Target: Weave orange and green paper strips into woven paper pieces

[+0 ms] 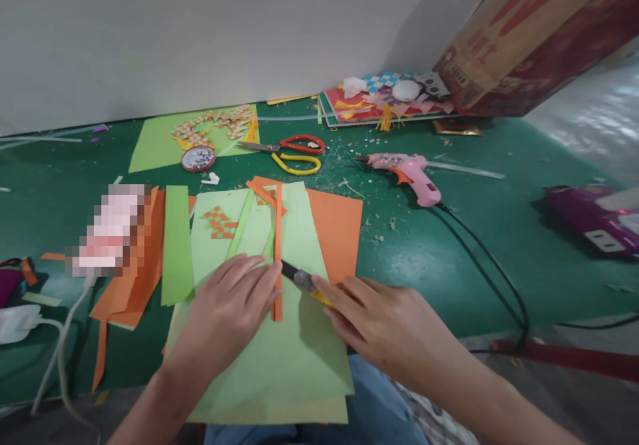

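Observation:
My right hand (377,315) grips a utility knife (303,279) with a dark blade and yellow handle. Its blade tip meets the edge of a narrow orange paper strip (278,232). Closed fingers of my left hand (229,312) hold that strip at its lower part, close to the blade. Beneath lies a stack of pale green paper sheets (309,358), with an orange sheet (339,232) showing at its right. Green strips (241,222) and a small orange-and-green woven paper piece (219,224) rest on the stack, left of the orange strip.
Scissors (279,149) with red and yellow handles and a small dish of beads (198,158) lie beyond the paper. A pink glue gun (409,169) trails a black cable at right. Folded orange paper (137,285) lies left; a cardboard box (529,39) stands back right.

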Demonstrator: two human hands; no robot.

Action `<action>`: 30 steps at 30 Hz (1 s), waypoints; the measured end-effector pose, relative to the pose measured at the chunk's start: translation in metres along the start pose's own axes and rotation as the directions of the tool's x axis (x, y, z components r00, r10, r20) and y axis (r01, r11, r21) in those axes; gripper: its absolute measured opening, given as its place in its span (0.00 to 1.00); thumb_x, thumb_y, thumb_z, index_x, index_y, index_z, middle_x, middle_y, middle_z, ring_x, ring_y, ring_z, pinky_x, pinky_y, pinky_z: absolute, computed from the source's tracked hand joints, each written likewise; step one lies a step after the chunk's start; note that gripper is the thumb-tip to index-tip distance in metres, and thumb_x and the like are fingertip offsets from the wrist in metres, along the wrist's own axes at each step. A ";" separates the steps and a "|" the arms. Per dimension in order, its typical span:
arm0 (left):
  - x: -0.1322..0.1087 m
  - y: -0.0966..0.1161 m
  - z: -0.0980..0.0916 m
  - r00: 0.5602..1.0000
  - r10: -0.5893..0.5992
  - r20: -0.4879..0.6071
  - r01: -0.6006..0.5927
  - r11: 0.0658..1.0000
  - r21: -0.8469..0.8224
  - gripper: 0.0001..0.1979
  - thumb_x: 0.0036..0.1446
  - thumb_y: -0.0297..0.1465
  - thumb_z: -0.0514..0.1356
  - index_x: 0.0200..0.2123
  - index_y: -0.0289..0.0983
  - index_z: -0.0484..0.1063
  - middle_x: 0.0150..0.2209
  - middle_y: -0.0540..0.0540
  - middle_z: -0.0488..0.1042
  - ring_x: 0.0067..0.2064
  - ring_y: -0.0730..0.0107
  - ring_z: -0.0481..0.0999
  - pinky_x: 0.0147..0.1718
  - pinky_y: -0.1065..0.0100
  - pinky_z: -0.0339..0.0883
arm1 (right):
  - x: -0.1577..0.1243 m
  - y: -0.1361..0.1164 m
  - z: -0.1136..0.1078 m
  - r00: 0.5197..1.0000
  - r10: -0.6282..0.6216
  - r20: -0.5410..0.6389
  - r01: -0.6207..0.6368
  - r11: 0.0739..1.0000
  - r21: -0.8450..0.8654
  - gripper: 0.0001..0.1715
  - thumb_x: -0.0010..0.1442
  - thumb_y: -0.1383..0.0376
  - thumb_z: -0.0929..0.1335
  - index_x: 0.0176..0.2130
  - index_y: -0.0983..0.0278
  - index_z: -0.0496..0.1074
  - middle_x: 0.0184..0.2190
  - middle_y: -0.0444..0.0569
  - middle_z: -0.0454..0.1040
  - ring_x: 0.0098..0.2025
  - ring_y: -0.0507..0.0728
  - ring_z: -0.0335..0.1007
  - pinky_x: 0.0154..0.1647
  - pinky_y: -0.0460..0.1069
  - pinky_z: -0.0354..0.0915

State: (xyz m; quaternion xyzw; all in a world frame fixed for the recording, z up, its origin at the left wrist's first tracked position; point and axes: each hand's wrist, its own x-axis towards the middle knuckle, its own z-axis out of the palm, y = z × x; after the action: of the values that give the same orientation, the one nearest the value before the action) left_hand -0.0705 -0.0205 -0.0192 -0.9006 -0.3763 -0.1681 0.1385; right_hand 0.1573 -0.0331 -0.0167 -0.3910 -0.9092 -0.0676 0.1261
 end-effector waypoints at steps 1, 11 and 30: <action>-0.001 0.003 -0.001 1.000 0.008 -0.004 -0.008 1.000 -0.009 0.12 0.63 0.26 0.54 0.48 0.31 0.70 0.42 0.42 0.79 0.45 0.60 0.77 0.48 0.56 0.72 | 0.000 0.000 0.000 1.000 0.004 0.008 -0.004 1.000 0.001 0.17 0.62 0.67 0.63 0.49 0.67 0.73 0.27 0.46 0.74 0.26 0.51 0.70 0.20 0.49 0.53; -0.001 0.026 -0.011 0.977 -0.211 -0.012 0.198 0.934 -0.298 0.13 0.63 0.29 0.53 0.49 0.35 0.68 0.42 0.43 0.79 0.43 0.65 0.78 0.43 0.63 0.74 | 0.000 0.002 -0.003 1.000 0.011 -0.017 -0.011 1.000 0.003 0.19 0.62 0.68 0.61 0.50 0.67 0.72 0.26 0.46 0.73 0.25 0.51 0.68 0.20 0.49 0.54; 0.028 -0.016 0.009 0.978 -0.026 0.206 0.070 0.975 -0.209 0.17 0.66 0.33 0.50 0.53 0.34 0.69 0.55 0.44 0.73 0.60 0.60 0.66 0.57 0.56 0.62 | -0.002 0.001 -0.005 0.997 0.012 0.074 -0.010 1.000 -0.024 0.19 0.63 0.66 0.62 0.51 0.65 0.71 0.28 0.46 0.75 0.25 0.50 0.68 0.20 0.49 0.52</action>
State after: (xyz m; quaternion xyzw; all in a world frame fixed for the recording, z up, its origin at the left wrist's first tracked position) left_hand -0.0613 0.0115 -0.0140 -0.9133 -0.3896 -0.1190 -0.0026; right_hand 0.1598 -0.0351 -0.0125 -0.3998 -0.9102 -0.0634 0.0880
